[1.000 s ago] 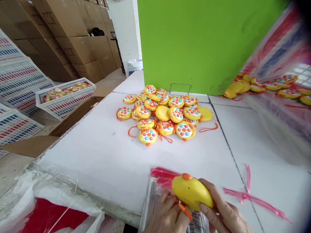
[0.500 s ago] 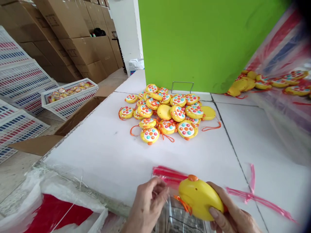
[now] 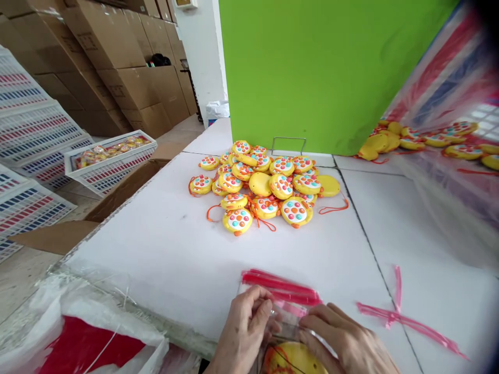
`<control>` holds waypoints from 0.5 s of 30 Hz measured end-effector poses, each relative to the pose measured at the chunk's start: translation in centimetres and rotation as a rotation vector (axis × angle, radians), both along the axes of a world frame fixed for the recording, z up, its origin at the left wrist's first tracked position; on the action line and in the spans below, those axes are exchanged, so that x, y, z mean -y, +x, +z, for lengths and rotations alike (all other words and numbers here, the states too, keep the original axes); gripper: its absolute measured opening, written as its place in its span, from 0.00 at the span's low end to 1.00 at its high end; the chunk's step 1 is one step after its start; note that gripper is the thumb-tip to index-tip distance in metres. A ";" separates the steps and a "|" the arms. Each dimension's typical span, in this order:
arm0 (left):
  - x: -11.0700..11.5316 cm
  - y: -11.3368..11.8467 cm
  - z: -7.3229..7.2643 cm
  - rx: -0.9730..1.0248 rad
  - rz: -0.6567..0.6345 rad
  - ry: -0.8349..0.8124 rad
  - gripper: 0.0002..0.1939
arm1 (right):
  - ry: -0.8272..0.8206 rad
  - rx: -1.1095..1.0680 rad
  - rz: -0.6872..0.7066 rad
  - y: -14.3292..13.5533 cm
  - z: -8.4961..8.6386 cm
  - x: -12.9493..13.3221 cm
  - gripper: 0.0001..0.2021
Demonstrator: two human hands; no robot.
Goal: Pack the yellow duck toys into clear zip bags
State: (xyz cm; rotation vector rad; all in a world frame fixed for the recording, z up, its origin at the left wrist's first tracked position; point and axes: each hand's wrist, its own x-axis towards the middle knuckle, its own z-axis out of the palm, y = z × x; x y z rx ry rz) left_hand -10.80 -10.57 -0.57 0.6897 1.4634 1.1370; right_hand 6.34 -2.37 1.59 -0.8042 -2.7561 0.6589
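A yellow duck-shaped toy with an orange cord lies inside a clear plastic bag at the bottom centre. My left hand pinches the bag's upper left side. My right hand has its fingers closed on the bag's right side, over the toy. Just beyond my hands lies a stack of bags with red-pink top strips. Farther back on the white table is a pile of yellow toys with white faces, coloured dots and orange cords.
Pink ties lie at the right. A green board stands behind the pile, a plastic sack of toys at back right. An open carton, a white basket and stacked cardboard boxes are left.
The yellow toy has gone from my right hand's grip into the clear bag. My right hand has moved left and now holds the bag's side. The view has shifted slightly.
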 end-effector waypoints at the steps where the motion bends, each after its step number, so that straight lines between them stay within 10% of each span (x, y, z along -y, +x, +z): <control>1: 0.1 0.0 0.0 0.058 -0.007 -0.009 0.16 | 0.032 -0.053 -0.029 -0.1 -0.1 0.0 0.15; 15: -0.5 1.1 0.7 -0.332 -0.158 0.084 0.13 | 0.240 -0.179 -0.068 -4.4 -1.3 0.4 0.13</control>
